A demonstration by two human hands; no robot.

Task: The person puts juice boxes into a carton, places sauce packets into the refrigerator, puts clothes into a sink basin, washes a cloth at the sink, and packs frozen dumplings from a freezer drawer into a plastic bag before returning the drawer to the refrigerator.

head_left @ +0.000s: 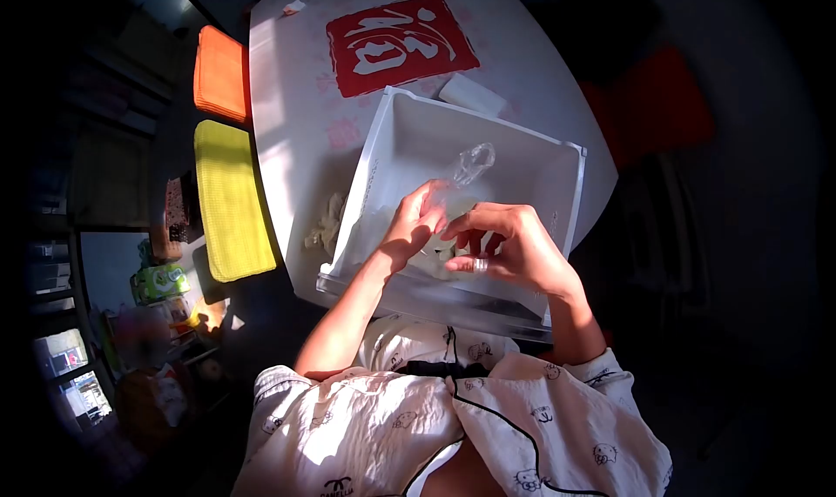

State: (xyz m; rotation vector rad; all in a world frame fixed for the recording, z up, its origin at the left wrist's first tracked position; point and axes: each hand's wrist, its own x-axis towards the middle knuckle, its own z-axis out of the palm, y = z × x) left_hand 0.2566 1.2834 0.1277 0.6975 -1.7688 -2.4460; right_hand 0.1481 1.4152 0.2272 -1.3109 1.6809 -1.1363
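Observation:
A white drawer-like bin point(488, 112) with a clear front edge rests on the table in front of me. Over it, my left hand point(416, 223) is closed on a crumpled clear plastic bag point(475, 164), whose loose end sticks out beyond the fingers. My right hand point(515, 246) hovers beside it, fingers bent and thumb apart, with a ring showing; I see nothing between them. Beneath the hands lies something pale in the bin point(435, 260), mostly hidden, so its kind is unclear.
The pale table point(292, 140) carries a red square print point(401, 44). A white object point(473, 95) lies behind the bin, and a crumpled beige bag point(326, 227) sits at its left. Orange point(221, 75) and yellow point(233, 201) chair backs line the left edge.

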